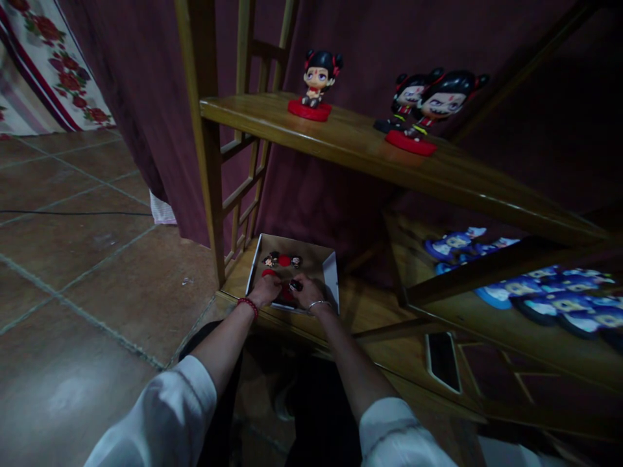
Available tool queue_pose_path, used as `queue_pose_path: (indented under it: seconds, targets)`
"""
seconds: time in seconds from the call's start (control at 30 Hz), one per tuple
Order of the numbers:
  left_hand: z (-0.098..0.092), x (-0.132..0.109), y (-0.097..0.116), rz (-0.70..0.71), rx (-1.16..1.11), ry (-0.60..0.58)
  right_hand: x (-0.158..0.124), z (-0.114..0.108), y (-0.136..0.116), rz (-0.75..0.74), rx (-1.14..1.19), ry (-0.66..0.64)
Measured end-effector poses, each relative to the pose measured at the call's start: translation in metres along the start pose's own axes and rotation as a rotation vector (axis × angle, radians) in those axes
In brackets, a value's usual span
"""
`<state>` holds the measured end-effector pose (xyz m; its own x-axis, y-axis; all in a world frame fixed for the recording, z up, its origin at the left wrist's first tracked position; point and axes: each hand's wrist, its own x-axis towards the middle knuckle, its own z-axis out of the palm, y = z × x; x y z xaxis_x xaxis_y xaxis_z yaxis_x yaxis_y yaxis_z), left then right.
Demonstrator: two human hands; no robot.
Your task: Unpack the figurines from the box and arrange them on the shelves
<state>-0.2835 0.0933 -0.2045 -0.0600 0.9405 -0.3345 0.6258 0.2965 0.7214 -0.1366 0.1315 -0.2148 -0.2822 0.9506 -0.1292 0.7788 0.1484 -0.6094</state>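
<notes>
Both my hands reach down into a shallow white cardboard box [332,280] on the lower shelf. My right hand [310,293] is closed around a small dark-haired figurine [295,285]. Close beside it, my left hand [265,290] has its fingers bent together; what they hold, if anything, is hidden. A red round base [268,273] shows just above the left fingers. Farther back in the box lie a small figurine [269,261], another red base [283,260] and a second small figurine [296,261].
On the upper wooden shelf [350,139] stand a seated figurine [318,78] and, farther right, two more, the front one a grinning figurine [440,100]. Several blue figurines [528,285] fill the right-hand shelf. A phone-like dark object [442,362] lies at lower right. A wooden post [207,162] rises left of the box.
</notes>
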Motion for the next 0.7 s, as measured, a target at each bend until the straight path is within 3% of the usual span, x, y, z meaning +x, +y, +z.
queue_pose_path:
  seconds: [0.23,0.7]
  targets:
    - [0.0007,0.0041,-0.0018,0.023,-0.01,0.007,-0.0038,-0.0057,-0.0081,-0.018,-0.108,-0.027]
    - [-0.002,0.0025,0.0013,0.051,0.008,-0.001,-0.0019,-0.0041,-0.0039,-0.015,-0.026,-0.034]
